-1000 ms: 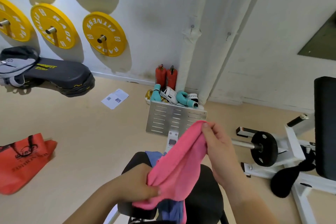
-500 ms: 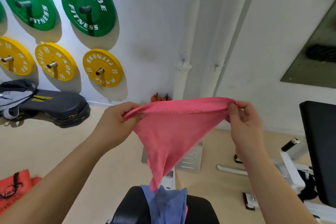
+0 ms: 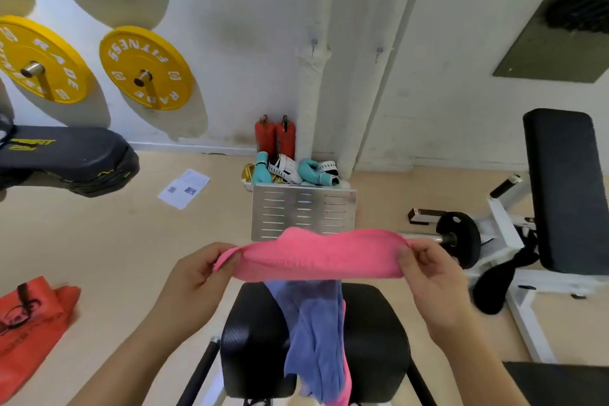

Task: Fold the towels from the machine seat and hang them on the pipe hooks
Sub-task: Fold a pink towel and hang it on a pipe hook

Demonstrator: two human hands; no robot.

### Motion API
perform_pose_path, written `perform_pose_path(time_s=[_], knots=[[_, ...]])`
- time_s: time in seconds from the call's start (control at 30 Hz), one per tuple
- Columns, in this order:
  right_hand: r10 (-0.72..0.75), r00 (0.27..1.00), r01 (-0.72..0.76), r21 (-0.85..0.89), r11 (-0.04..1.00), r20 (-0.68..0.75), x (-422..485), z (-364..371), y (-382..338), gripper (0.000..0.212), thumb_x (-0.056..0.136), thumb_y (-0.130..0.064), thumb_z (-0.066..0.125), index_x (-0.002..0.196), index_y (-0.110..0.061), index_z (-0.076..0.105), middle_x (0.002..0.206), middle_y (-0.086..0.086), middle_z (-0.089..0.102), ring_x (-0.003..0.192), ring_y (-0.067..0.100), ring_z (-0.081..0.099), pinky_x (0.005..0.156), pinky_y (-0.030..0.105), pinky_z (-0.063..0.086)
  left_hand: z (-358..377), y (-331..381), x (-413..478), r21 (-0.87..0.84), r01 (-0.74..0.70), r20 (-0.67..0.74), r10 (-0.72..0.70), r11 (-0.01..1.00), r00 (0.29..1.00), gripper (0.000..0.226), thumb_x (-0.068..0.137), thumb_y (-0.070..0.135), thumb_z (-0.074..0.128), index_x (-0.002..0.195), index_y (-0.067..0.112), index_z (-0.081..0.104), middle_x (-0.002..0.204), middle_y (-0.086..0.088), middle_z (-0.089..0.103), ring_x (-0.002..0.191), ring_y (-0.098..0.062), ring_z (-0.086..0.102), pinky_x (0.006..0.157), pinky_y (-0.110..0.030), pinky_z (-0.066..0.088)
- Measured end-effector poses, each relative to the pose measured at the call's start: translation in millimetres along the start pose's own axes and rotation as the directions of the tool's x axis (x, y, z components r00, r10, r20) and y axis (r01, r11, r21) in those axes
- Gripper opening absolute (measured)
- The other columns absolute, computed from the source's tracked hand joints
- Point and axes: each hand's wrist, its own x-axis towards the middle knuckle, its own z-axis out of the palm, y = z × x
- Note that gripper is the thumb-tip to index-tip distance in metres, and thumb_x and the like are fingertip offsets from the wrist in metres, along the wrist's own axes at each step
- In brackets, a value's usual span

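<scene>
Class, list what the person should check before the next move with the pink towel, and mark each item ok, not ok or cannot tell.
1. Left hand pinches one end of the pink towel: ok.
2. Right hand pinches the other end: ok.
3. Towel folded evenly: cannot tell, it is bunched between the hands.
4. Hooks on the pipes bare: ok.
5. Seat emptied: not ok, a blue towel lies across it.
6. Way to the pipes free: not ok, a metal footplate and boxing gloves stand in between.
</scene>
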Motion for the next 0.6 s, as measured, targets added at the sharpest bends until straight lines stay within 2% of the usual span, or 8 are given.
perform_pose_path(time_s=[0.07, 0.17, 0.23, 0.33, 0.4, 0.5, 0.6], knots=[[0.03, 0.998, -0.029, -0.016, 0.999, 0.055, -22, 0, 15, 0.015, 0.09, -0.028, 0.063, 0.091, -0.037, 0.075, 0.085, -0.006, 0.074, 0.079, 0.004, 0.067, 0.07, 0.016, 0.054, 4, -15, -14, -0.049, 0.057, 0.057, -0.054, 0.997, 0.997, 0.025, 0.101, 0.009, 0.056, 0.096, 0.023, 0.076, 0.094, 0.01, 0.076, 0.092, -0.005, 0.067, 0.076, -0.006, 0.046], [0.171, 0.975, -0.163, -0.063, 0.985, 0.139, -56, -8, 38, 0.014, 0.089, -0.037, 0.062, 0.092, -0.031, 0.074, 0.087, 0.002, 0.073, 0.081, 0.015, 0.066, 0.071, 0.029, 0.053, 11, -35, -41, -0.032, 0.091, 0.145, -0.086, 0.995, 0.986, 0.029, 0.102, 0.005, 0.054, 0.101, 0.024, 0.076, 0.101, 0.011, 0.077, 0.101, -0.005, 0.068, 0.084, -0.01, 0.047], [0.246, 0.952, -0.233, -0.091, 0.968, 0.18, -79, -15, 54, 0.012, 0.094, -0.033, 0.062, 0.091, -0.031, 0.074, 0.085, 0.002, 0.071, 0.081, 0.019, 0.063, 0.072, 0.037, 0.049, 17, -48, -64, -0.033, 0.124, 0.086, -0.121, 0.992, 0.989, 0.026, 0.101, 0.007, 0.057, 0.097, 0.025, 0.076, 0.095, 0.009, 0.077, 0.094, -0.008, 0.069, 0.08, -0.013, 0.05], [0.309, 0.936, -0.298, -0.084, 0.951, 0.171, -101, -26, 71, 0.02, 0.101, -0.017, 0.06, 0.091, -0.026, 0.075, 0.084, 0.0, 0.074, 0.084, 0.021, 0.064, 0.075, 0.037, 0.05, 28, -62, -92, -0.075, 0.198, -0.024, -0.201, 0.977, 0.979, 0.019, 0.099, 0.014, 0.062, 0.086, 0.022, 0.074, 0.078, -0.004, 0.074, 0.077, -0.023, 0.069, 0.075, -0.032, 0.054], [0.343, 0.924, -0.336, -0.074, 0.939, 0.168, -113, -38, 77, 0.021, 0.102, -0.014, 0.058, 0.094, -0.022, 0.075, 0.087, 0.0, 0.076, 0.086, 0.021, 0.066, 0.077, 0.036, 0.052, 36, -71, -108, -0.063, 0.244, -0.051, -0.247, 0.968, 0.968, 0.019, 0.099, 0.016, 0.063, 0.082, 0.018, 0.072, 0.07, -0.011, 0.07, 0.068, -0.028, 0.066, 0.067, -0.033, 0.054], [0.349, 0.916, -0.345, -0.059, 0.937, 0.199, -134, -57, 84, 0.022, 0.104, -0.02, 0.057, 0.091, -0.025, 0.074, 0.091, 0.007, 0.075, 0.086, 0.02, 0.067, 0.079, 0.038, 0.051, 54, -72, -136, -0.004, 0.272, -0.062, -0.271, 0.962, 0.96, 0.024, 0.102, 0.018, 0.058, 0.081, 0.017, 0.07, 0.07, -0.009, 0.066, 0.055, -0.01, 0.057, 0.056, -0.023, 0.048], [0.338, 0.918, -0.328, -0.08, 0.941, 0.206, -155, -73, 91, 0.02, 0.104, -0.026, 0.056, 0.092, -0.025, 0.071, 0.092, 0.008, 0.074, 0.085, 0.018, 0.066, 0.076, 0.035, 0.05, 70, -68, -161, 0.1, 0.251, 0.002, -0.252, 0.963, 0.968, 0.032, 0.107, 0.027, 0.046, 0.085, 0.021, 0.068, 0.069, 0.002, 0.063, 0.056, -0.006, 0.051, 0.061, -0.029, 0.044]])
